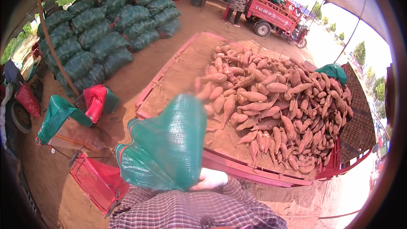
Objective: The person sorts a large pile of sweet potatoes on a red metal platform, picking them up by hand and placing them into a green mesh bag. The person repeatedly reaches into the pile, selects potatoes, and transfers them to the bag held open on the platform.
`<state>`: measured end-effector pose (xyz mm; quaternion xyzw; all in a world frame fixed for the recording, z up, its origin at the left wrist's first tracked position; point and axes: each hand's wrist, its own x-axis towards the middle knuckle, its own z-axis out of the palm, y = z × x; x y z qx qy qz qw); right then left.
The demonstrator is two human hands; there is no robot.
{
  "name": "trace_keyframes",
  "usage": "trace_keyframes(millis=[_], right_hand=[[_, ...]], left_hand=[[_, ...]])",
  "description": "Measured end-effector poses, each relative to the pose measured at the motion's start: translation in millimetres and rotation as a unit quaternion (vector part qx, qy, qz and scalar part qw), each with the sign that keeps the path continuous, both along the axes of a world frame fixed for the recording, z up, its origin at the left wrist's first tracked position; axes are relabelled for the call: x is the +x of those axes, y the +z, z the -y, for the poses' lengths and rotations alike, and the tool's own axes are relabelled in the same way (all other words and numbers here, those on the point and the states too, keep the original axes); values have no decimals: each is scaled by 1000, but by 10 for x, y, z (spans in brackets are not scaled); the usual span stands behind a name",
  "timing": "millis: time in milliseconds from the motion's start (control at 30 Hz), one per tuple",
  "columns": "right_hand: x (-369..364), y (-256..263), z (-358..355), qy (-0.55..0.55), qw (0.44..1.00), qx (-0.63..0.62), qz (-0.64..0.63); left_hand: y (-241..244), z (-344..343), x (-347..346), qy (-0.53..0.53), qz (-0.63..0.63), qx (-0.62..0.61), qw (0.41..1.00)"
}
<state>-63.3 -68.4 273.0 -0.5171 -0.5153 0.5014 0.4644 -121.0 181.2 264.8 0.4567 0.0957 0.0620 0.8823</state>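
In the head view, my right hand (pixel 210 179), in a white glove, grips the lower right edge of a green mesh bag (pixel 171 143). The bag hangs in front of my plaid shirt, its hemmed mouth to the left. My left hand is hidden behind the bag; only its plaid sleeve (pixel 136 195) shows. Ahead and to the right, a big heap of sweet potatoes (pixel 273 108) lies on the soil-covered bed of a red cart (pixel 181 70). Another green bag (pixel 333 71) rests at the heap's far right.
Filled green mesh sacks (pixel 101 31) are stacked at the upper left. At left stand a red mesh bag on a metal frame (pixel 98 178) and a frame draped with a green bag (pixel 60 117). Beyond the cart, a person (pixel 240 0) stands beside a red three-wheeled truck (pixel 270 14).
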Motion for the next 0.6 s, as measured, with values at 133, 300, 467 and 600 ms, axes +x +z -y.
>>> trace_keyframes(millis=[133,300,467,600], right_hand=[[10,-291,328,-40,997,-10,67],[203,-1182,940,-228,965,-33,128],[43,-532,1411,-525,596,-280,539],[-274,319,1092,-702,691,71,157]], left_hand=[[540,-337,206,63,73,9,995],[509,-383,-76,22,60,49,997],[312,90,-307,-112,62,198,972],[538,415,-445,-322,61,278,903]])
